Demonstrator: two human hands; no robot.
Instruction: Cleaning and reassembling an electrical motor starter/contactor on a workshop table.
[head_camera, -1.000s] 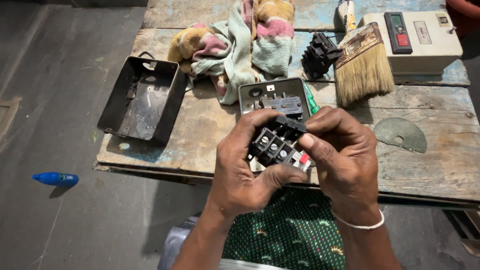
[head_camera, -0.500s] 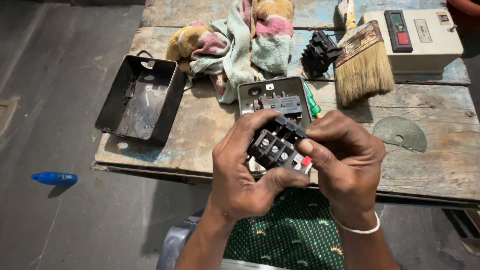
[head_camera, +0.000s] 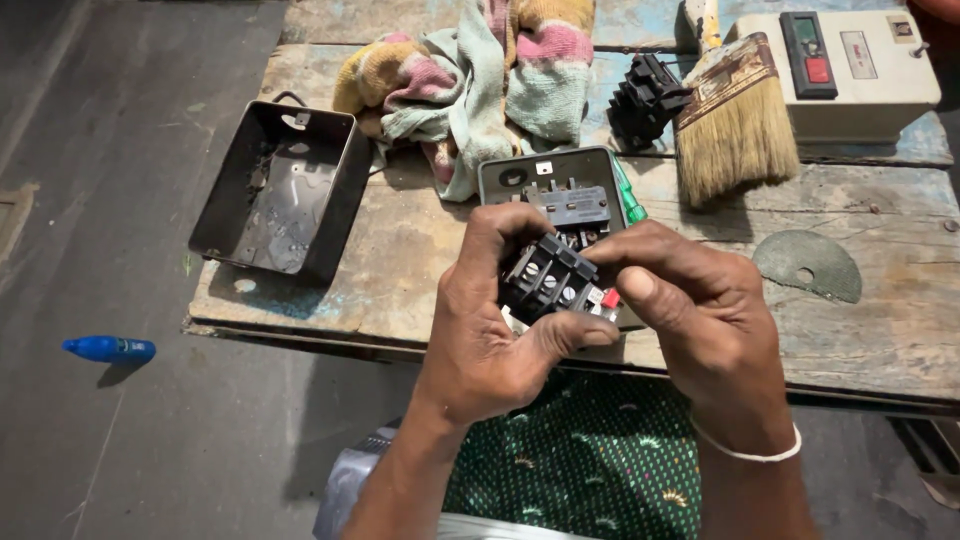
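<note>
Little had shifted since the earlier frame: both hands stayed curled tight around the black terminal block (head_camera: 553, 277), left hand (head_camera: 490, 330) cradling beneath, right hand (head_camera: 700, 320) clamping its end, directly above the grey switch base (head_camera: 545, 180).
</note>
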